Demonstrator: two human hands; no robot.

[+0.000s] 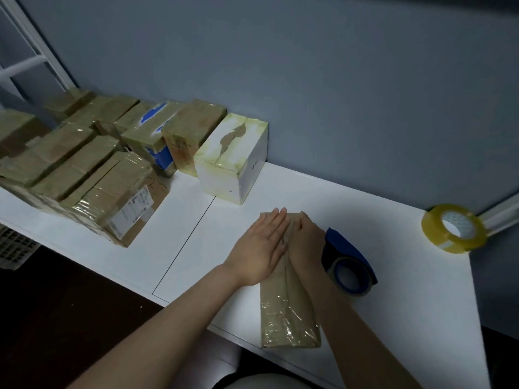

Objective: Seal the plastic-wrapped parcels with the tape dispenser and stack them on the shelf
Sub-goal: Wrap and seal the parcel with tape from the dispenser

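The parcel [289, 318] lies on the table [407, 290], with the dispenser [351, 265] just right of it. My guess is the left hand [261, 248], pressed flat on top, is bedding tape down. The right hand [307, 242] lies alongside, its grip unclear.

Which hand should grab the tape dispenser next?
Probably right. The right hand lies next to the blue tape dispenser; the left hand is flat on the parcel, across from it.

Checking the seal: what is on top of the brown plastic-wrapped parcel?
The left hand lies flat on the parcel, the right hand beside it. They hide its far top; the near end shows only wrap.
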